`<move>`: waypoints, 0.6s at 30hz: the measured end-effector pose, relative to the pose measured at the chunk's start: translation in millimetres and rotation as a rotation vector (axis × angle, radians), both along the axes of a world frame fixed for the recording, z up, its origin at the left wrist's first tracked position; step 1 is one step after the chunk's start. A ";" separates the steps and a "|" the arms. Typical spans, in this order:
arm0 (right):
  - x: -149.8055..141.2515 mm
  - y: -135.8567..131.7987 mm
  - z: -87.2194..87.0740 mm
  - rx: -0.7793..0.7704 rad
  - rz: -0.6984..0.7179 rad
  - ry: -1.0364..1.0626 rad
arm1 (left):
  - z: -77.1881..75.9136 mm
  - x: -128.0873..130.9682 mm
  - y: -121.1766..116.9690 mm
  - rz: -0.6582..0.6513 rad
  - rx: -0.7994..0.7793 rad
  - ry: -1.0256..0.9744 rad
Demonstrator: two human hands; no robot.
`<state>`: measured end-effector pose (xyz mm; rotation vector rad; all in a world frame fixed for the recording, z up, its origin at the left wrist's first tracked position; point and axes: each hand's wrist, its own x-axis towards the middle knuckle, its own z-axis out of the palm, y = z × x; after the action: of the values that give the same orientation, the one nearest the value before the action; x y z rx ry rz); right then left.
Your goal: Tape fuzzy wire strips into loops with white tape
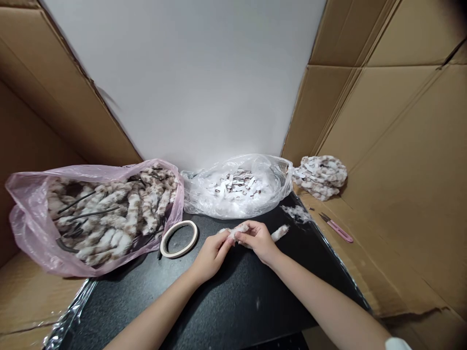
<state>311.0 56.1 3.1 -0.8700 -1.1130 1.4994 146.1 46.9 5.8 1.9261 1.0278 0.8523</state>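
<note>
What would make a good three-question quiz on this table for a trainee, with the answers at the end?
1. True or false: the tape roll lies nearer the left hand than the right hand.
2. Which lies on the cardboard at the right: A, the tape roll; B, the pink-handled tool; C, the clear plastic bag?
3. What are both hands holding?

Key: 1, true. 2, B. 3, a pale fluffy piece.

A head-worn camera is looking forward and down over the black desk [233, 311], facing the white panel [204, 82] behind it and viewing both hands [260, 240] from nearby, between cardboard walls [404, 160].
</note>
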 end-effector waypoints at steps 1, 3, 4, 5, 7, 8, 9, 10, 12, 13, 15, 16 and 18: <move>-0.5 -0.2 0.3 0.002 0.012 -0.003 | -0.5 0.0 -0.3 0.000 0.004 0.003; -1.2 -0.1 -0.2 0.008 0.028 -0.012 | -1.5 0.2 -0.8 -0.003 0.007 0.008; -1.6 0.2 -1.1 0.012 0.034 -0.016 | -1.8 0.3 -1.0 -0.006 0.005 0.008; -1.9 0.4 -2.3 0.016 0.039 -0.021 | -2.1 0.4 -1.1 -0.007 0.002 0.005; -2.5 0.8 -5.3 0.025 0.047 -0.033 | -2.3 0.6 -0.9 -0.009 -0.008 -0.008; -2.8 1.0 -6.8 0.030 0.051 -0.041 | -2.4 0.6 -0.6 -0.011 -0.013 -0.018; -2.9 1.2 -8.2 0.036 0.055 -0.049 | -2.6 0.5 -0.2 -0.015 -0.021 -0.026; -3.0 1.5 -9.5 0.042 0.060 -0.059 | -2.7 0.4 0.2 -0.022 -0.030 -0.033; -2.8 2.4 -11.3 0.060 0.069 -0.084 | -3.5 0.1 0.8 -0.033 -0.058 -0.046; -2.6 2.8 -12.0 0.072 0.071 -0.098 | -4.0 0.0 1.1 -0.036 -0.075 -0.053; -2.5 3.5 -13.1 0.100 0.066 -0.128 | -5.1 -0.2 1.6 -0.037 -0.109 -0.062; -2.7 3.7 -13.6 0.116 0.058 -0.142 | -5.6 -0.2 1.8 -0.036 -0.120 -0.065; -3.5 3.3 -14.7 0.149 0.042 -0.169 | -5.9 0.1 2.3 -0.038 -0.130 -0.063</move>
<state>307.4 59.4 -11.6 -0.8865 -1.3568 1.3763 146.3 49.2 -0.1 1.7932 0.9820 0.7996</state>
